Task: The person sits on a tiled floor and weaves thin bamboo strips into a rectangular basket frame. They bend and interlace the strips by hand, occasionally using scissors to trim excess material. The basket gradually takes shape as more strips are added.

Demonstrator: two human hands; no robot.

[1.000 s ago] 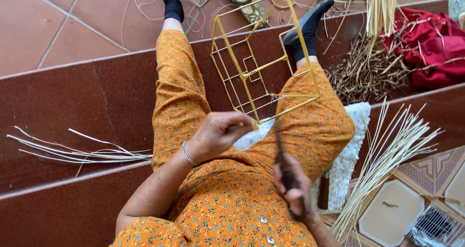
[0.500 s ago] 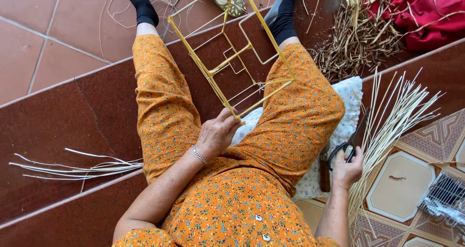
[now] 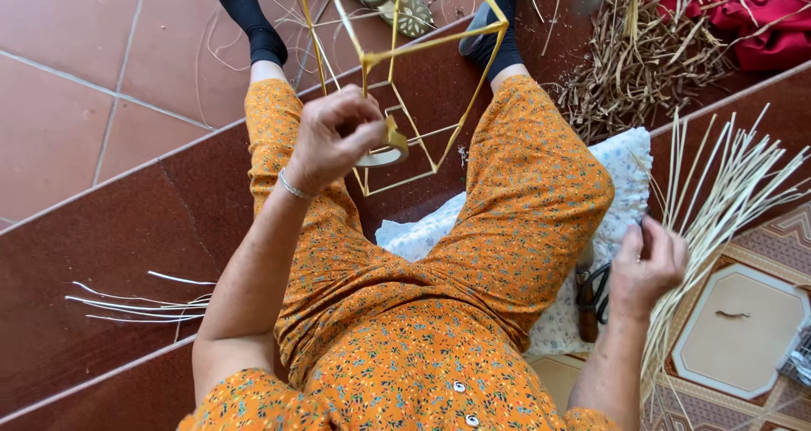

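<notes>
1. A yellow frame point(image 3: 397, 84) of thin straight sticks, joined into open box shapes, stands between the seated person's knees.
2. The left hand point(image 3: 334, 139) is closed around the frame's near edge, pinching a roll of tape point(image 3: 384, 148) against it.
3. Right of the frame, the right hand point(image 3: 646, 266), fingers loosely curled, touches pale loose sticks point(image 3: 718, 194).

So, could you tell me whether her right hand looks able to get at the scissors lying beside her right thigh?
Probably yes. The right hand hovers by the pale bamboo strips, just right of the dark-handled scissors on the floral cushion. Nothing lies between them, and the hand's fingers look free.
</notes>
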